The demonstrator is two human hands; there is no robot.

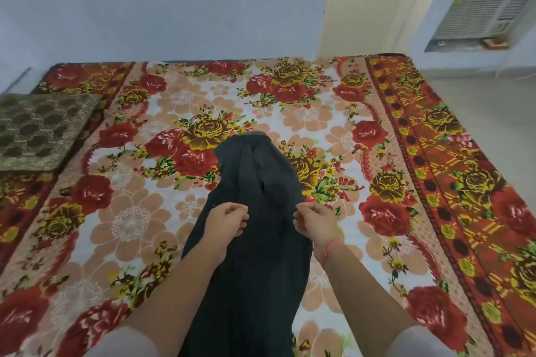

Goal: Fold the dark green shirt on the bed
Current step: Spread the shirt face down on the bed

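The dark green shirt (pixel 255 182) lies as a long narrow strip down the middle of the bed (pixel 319 101), running from near the centre to the front edge between my arms. My left hand (pixel 226 222) pinches the shirt's left edge about halfway along its length. My right hand (pixel 314 222), with a red thread at the wrist, pinches the right edge at the same level. Both hands have fingers closed on the cloth. The shirt's near end is hidden below the frame.
The bed carries a floral sheet with red and yellow roses. A brown patterned cushion (pixel 40 130) lies at the left edge. A wall runs behind the bed, and an air cooler (pixel 487 6) sits at the far right above the floor (pixel 493 113).
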